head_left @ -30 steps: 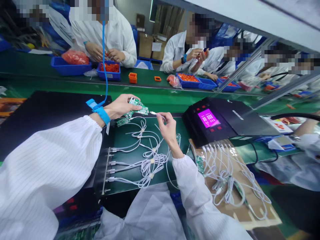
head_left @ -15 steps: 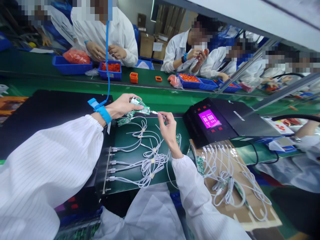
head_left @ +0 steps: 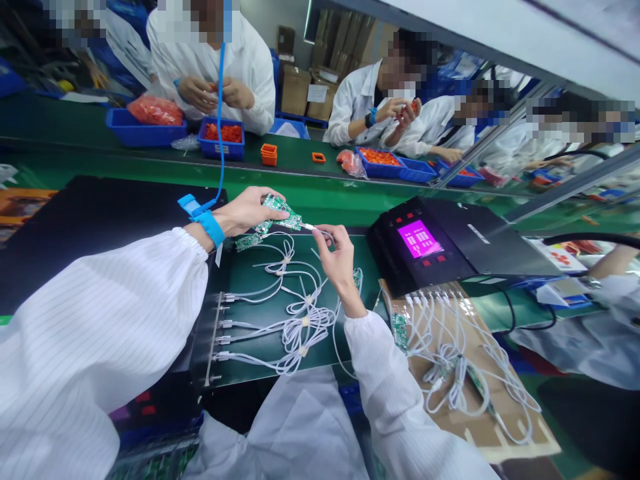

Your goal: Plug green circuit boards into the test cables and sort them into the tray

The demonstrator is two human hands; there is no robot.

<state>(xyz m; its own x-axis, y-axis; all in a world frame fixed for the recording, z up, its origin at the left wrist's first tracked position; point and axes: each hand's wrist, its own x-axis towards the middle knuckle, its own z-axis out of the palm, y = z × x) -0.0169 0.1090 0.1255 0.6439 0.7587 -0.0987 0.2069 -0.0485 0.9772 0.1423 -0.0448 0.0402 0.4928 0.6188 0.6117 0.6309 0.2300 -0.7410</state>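
My left hand [head_left: 245,210] grips a small green circuit board [head_left: 281,212] above the far edge of a dark green mat [head_left: 260,303]. A blue wrist strap [head_left: 210,227] with a blue coiled lead sits on that wrist. My right hand [head_left: 337,257] pinches the plug end of a white cable [head_left: 314,229], its tip touching the board's right edge. Several white cables [head_left: 300,323] lie bundled on the mat, running from connectors at its left edge. Another green board [head_left: 247,242] lies on the mat below my left hand.
A black tester with a pink screen [head_left: 420,239] stands to the right, with more white cables on a cardboard sheet [head_left: 465,373] below it. Beyond a green conveyor [head_left: 320,190], people in white coats handle orange parts from blue bins [head_left: 220,137]. Another person's arm [head_left: 613,260] is at far right.
The cable plug in my right hand has closed the small gap to the board's edge. Both hands otherwise stay in place.
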